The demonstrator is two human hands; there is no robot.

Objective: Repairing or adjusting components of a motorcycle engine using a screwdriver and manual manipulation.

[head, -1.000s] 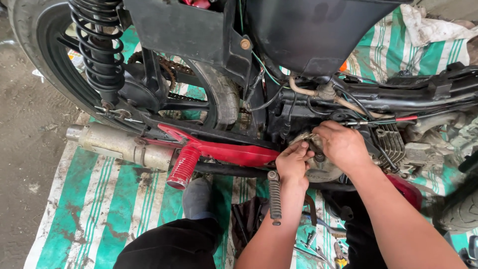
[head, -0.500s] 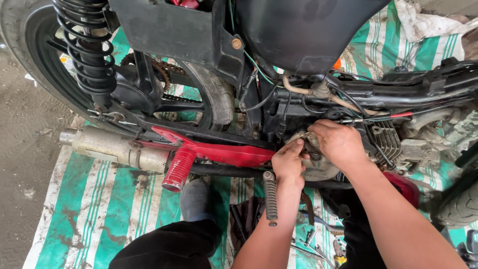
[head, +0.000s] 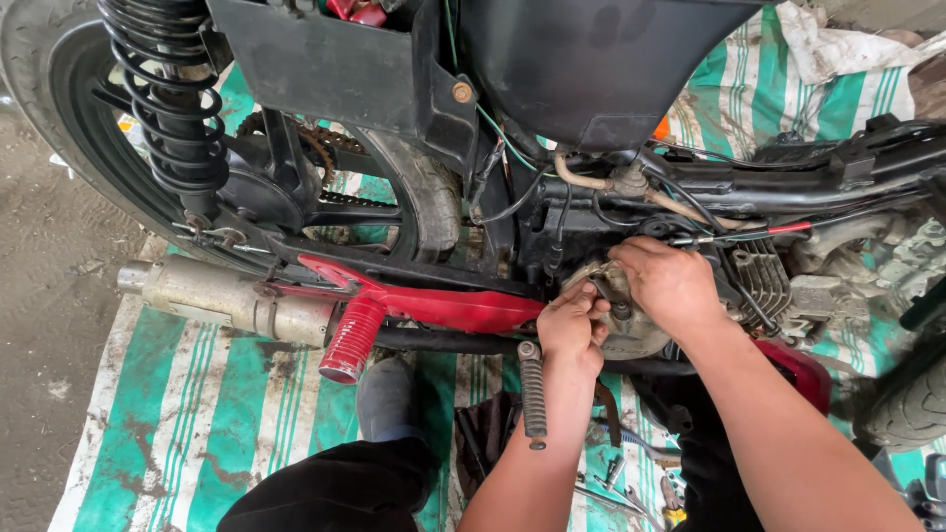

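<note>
A motorcycle stands over a green and white striped sheet (head: 197, 414). My left hand (head: 572, 325) is closed on a small part at the edge of the grey engine side cover (head: 631, 330). My right hand (head: 668, 281) presses on top of the same cover, fingers curled over it. What the fingers pinch is too small to make out. A black ribbed kick lever (head: 532, 394) hangs just below my left hand. Wires and a hose (head: 591, 182) run above the hands.
The rear tyre (head: 59, 108) and black coil shock (head: 168, 108) are at upper left. A silver exhaust (head: 227, 300) and a red frame arm with a red foot peg (head: 350, 340) lie left. My shoe (head: 386, 399) and small tools (head: 616, 473) rest on the sheet.
Both hands stay on the engine cover with only small finger shifts. The camera has drifted a little, so the motorcycle sits slightly lower and to the left.
</note>
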